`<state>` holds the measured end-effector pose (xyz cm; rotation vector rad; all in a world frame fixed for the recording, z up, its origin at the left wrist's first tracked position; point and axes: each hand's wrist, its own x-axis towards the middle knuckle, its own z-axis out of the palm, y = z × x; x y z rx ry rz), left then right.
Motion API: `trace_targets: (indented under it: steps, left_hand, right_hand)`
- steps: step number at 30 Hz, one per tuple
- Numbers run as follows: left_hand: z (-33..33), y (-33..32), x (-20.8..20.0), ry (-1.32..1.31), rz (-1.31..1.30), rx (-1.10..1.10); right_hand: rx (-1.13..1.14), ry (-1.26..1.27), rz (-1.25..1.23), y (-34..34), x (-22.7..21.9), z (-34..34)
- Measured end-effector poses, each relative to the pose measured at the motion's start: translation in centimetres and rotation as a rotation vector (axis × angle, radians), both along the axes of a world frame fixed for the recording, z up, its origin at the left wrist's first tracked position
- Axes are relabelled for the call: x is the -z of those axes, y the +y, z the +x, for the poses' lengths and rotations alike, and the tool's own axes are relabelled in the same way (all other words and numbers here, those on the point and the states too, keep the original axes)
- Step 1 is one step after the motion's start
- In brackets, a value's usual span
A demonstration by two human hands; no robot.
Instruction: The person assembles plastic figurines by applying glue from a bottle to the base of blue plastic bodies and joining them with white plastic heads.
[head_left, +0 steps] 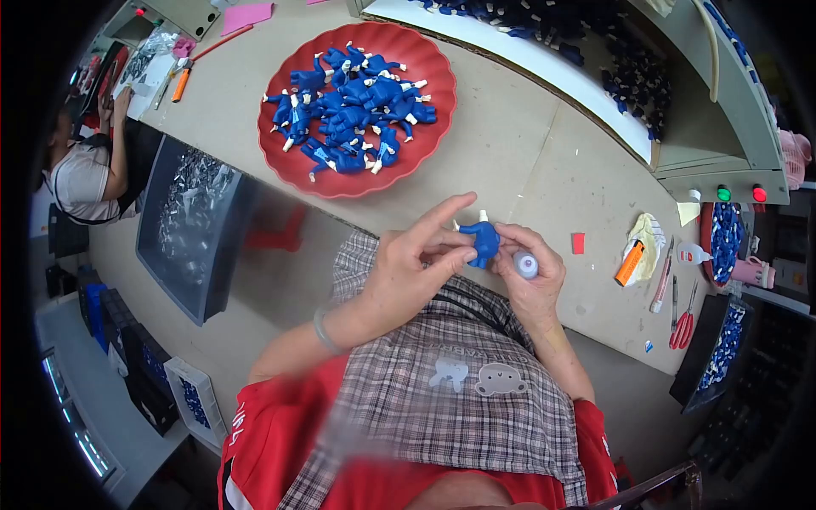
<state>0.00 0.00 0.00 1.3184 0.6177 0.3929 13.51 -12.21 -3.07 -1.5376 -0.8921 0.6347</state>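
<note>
Just beyond the table's near edge, a small blue figure body (485, 243) with whitish ends is pinched between the thumb and fingers of my left hand (406, 270); its index finger points outward. My right hand (541, 285) is curled round a small pale bottle (526, 264), its end facing up. The fingertips of that hand also reach the right side of the figure body. Similar blue figure bodies (357, 106) lie heaped in a red scalloped plate (425, 151), ahead and to the left of my hands.
On the right of the table (535, 183) lie an orange cutter (630, 263) on a cloth, red-handled scissors (682, 330) and a red scrap (578, 244). A grey bin (183, 246) stands left of the table. A co-worker (89, 174) sits at far left.
</note>
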Motion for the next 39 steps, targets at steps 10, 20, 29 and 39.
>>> trace_targets:
  steps: [10, 20, 29, 39]
  left_hand:
    - [0.2, 0.0, -0.1, -0.131, 0.716, -0.021]
    - [0.1, -0.1, 0.2, -0.127, 0.86, -0.022]
    - [0.0, 0.0, -0.3, -0.084, 0.474, 0.037]
    - [0.0, 0.4, 0.9, -0.101, -0.278, 0.111]
  right_hand:
    - [0.067, 0.251, 0.038, 0.3, 0.3, -0.9]
    - [0.049, 0.365, 0.062, 0.3, 0.5, -1.0]
    - [0.077, 0.342, 0.109, 0.0, 0.3, -0.8]
    - [0.151, 0.232, 0.119, 0.2, -0.1, -0.8]
